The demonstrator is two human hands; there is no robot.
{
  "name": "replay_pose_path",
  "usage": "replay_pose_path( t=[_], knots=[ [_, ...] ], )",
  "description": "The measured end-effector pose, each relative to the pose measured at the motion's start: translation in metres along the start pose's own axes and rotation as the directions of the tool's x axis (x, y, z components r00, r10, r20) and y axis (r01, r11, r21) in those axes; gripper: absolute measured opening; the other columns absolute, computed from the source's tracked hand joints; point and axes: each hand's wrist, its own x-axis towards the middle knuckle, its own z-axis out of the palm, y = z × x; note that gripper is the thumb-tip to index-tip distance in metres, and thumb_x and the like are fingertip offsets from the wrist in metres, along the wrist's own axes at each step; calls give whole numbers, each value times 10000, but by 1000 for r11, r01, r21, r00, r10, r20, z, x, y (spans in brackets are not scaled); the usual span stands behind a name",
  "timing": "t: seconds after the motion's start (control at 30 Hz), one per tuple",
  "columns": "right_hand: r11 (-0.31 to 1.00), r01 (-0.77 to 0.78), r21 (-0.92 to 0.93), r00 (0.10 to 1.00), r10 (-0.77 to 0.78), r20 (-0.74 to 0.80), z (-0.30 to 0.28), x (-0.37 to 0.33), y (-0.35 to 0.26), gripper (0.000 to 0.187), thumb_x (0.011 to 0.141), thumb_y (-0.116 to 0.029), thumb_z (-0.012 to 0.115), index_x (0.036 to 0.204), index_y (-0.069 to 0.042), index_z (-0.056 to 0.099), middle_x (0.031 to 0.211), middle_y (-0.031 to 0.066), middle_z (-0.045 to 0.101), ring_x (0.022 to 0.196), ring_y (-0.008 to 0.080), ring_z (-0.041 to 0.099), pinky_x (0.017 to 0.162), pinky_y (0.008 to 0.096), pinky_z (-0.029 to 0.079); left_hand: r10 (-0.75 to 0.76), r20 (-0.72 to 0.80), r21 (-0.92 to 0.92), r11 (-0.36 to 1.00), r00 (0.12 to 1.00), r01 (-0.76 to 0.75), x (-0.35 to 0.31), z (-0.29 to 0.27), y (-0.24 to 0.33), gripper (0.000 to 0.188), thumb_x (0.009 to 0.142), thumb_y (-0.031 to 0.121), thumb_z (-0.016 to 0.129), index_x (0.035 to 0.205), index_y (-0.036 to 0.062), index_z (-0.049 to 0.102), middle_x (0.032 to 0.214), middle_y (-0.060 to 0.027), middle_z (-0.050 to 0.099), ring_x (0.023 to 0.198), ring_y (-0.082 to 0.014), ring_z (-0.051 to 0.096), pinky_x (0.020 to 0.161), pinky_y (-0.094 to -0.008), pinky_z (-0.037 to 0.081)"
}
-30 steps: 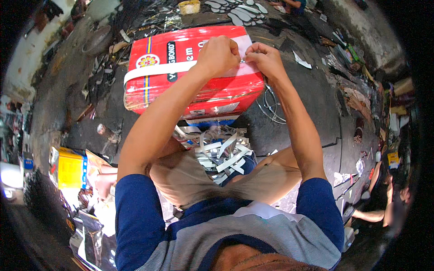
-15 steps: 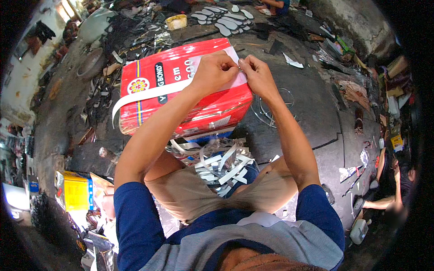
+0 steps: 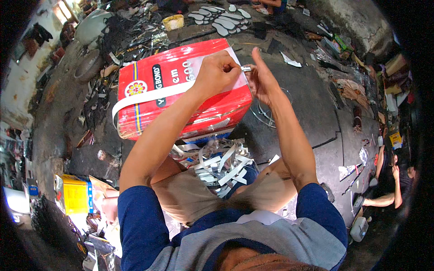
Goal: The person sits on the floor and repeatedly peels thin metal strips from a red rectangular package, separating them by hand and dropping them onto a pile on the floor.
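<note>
Right now the left hand (image 3: 217, 74) is clenched in a pinching grip on the end of a white strip (image 3: 156, 94), holding a small bright metal piece (image 3: 246, 68) at its fingertips, while the right hand (image 3: 262, 81) stands just beside it with the fingers loosely spread and the forefinger raised, grasping nothing that I can make out. Under both hands lies a red rectangular tin (image 3: 181, 97) with a shiny wrap, resting on the dark floor (image 3: 307, 104); the strip runs from the left hand's grip across the tin's top and bends down over its far left edge. Judging from this, the banding looks to be partly done: the strip is laid over the tin, but its end is still in the fingers and not yet fastened. Nearer the body, below the grip, a heap of cut white strips (image 3: 217, 165) sits in the lap, and a yellow can (image 3: 74, 194) stands well apart to the left.
</note>
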Motion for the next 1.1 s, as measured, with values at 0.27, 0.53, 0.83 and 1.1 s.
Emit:
replay_pose_path(
  t=[0.27, 0.53, 0.83, 1.1],
  knots=[
    [291, 289, -912, 790, -610, 55, 9, 54, -19, 358, 892, -285, 568, 916, 37, 723, 946, 302, 677, 912, 468, 664, 861, 485, 518, -18, 1, -24, 1000, 1000, 18, 1, -2, 3, 102, 795, 75, 733, 777, -15, 687, 723, -51, 616, 629, -98, 576, 572, -262, 454],
    [587, 318, -744, 828, -555, -85, -29, 87, 49, 300, 860, -261, 615, 889, 10, 739, 911, 268, 694, 868, 401, 699, 789, 445, 533, -79, 32, 50, 996, 996, 77, 4, -6, 12, 92, 786, 68, 723, 791, -23, 722, 747, -85, 662, 640, -136, 649, 598, -271, 513],
    [642, 207, -739, 867, -471, -166, -63, 122, 146, 323, 823, -289, 633, 854, 16, 735, 874, 271, 688, 867, 416, 697, 785, 461, 537, -95, 29, 26, 995, 995, 95, 5, -5, 6, 78, 801, 80, 744, 820, 4, 737, 762, -44, 664, 664, -94, 622, 602, -247, 491],
    [733, -15, -680, 916, -263, -304, -106, 159, 241, 285, 815, -231, 596, 824, 19, 732, 873, 272, 690, 864, 433, 694, 786, 490, 535, -84, 49, -36, 996, 995, 86, 7, -5, 3, 38, 810, 49, 736, 821, 12, 734, 784, -37, 666, 675, -80, 610, 604, -233, 483]
  ],
)
